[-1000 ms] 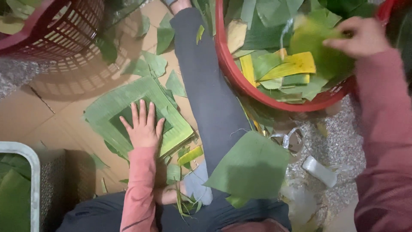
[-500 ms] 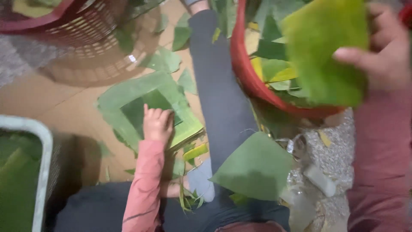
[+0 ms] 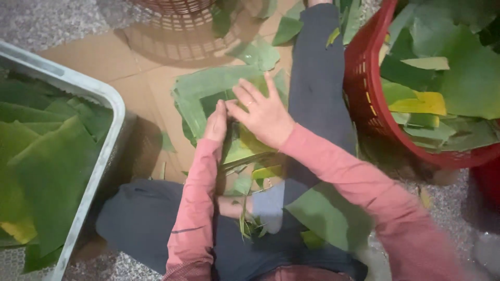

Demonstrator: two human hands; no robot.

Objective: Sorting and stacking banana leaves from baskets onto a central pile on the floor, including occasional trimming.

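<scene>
Your left hand (image 3: 216, 122) lies edge-on with fingers together along the stack of flat green leaves (image 3: 208, 88) on the brown cardboard sheet (image 3: 104, 57) spread over the floor, and your right hand (image 3: 263, 114), fingers spread and flat, presses down on the same stack just beside it. Neither hand pinches anything. The stack sits between your outstretched leg in dark trousers (image 3: 317, 78) and the grey plastic tray of leaves (image 3: 112, 104) to your left; the red plastic basket of leaves (image 3: 364, 99) stands at your right. The likely trouble: the top leaf may slide or crease if your right palm pushes sideways, and loose leaf scraps (image 3: 255, 52) nearby could get caught in the pile
</scene>
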